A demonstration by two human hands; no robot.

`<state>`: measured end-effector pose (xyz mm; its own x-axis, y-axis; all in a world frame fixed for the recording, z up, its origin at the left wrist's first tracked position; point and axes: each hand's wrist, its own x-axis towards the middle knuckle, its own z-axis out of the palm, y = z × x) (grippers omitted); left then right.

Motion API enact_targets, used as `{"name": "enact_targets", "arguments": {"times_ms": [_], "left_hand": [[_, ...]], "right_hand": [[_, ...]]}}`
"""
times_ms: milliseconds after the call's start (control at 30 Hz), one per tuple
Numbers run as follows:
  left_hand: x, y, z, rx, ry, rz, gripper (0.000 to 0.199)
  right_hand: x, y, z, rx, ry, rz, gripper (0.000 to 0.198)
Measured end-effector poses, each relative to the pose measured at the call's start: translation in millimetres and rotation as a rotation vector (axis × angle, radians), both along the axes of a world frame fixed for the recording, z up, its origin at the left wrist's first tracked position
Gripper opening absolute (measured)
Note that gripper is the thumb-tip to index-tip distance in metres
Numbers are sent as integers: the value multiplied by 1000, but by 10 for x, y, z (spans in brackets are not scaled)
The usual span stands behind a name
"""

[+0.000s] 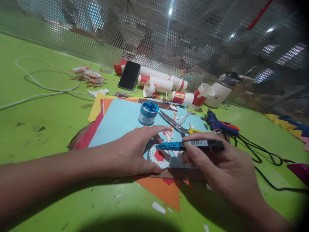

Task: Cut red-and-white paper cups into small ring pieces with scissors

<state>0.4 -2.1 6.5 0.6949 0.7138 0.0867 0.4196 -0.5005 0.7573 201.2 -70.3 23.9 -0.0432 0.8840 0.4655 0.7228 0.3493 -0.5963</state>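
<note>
In the head view, my right hand (214, 164) grips a black marker pen (202, 145) whose left end is coated in blue paint. That blue end is at the upper edge of a round white paper disc (164, 160), which has a red centre and small blue dots around it. My left hand (137, 146) curls about the disc, its thumb at the lower edge and its fingers at the far side. Just beyond stands an open jar of blue paint (147, 113). Under the disc lies light blue paper (113, 119).
Scissors (173, 122), paper scraps and a blue glue gun (217, 124) with a black cord lie to the right. Behind are a phone (129, 75), several paper cups (182, 98) and a white bottle (218, 93). Paper wheels (93, 77) and a white cable (48, 93) lie left.
</note>
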Motion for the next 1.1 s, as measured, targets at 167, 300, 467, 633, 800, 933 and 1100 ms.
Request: {"name": "enact_targets", "arguments": {"times_ms": [167, 300, 467, 633, 800, 933, 1100], "left_hand": [[-3, -1, 5, 9, 8, 7, 84], [2, -1, 20, 3, 21, 24, 85], [1, -1, 18, -6, 12, 13, 82], [5, -13, 25, 11, 16, 11, 81], [-17, -42, 69, -25, -37, -46, 77], [-39, -25, 50, -74, -53, -40, 80], [-32, 7, 10, -97, -55, -14, 85]], "right_hand": [[-12, -10, 7, -3, -20, -16, 8], [-17, -4, 34, 32, -85, 14, 5], [-58, -9, 37, 52, -64, 14, 5], [-55, -15, 15, 36, -45, 6, 5], [-56, -28, 15, 21, -17, 0, 6], [-65, -37, 18, 0, 4, -22, 6], [-51, -43, 38, 31, 22, -33, 6]]}}
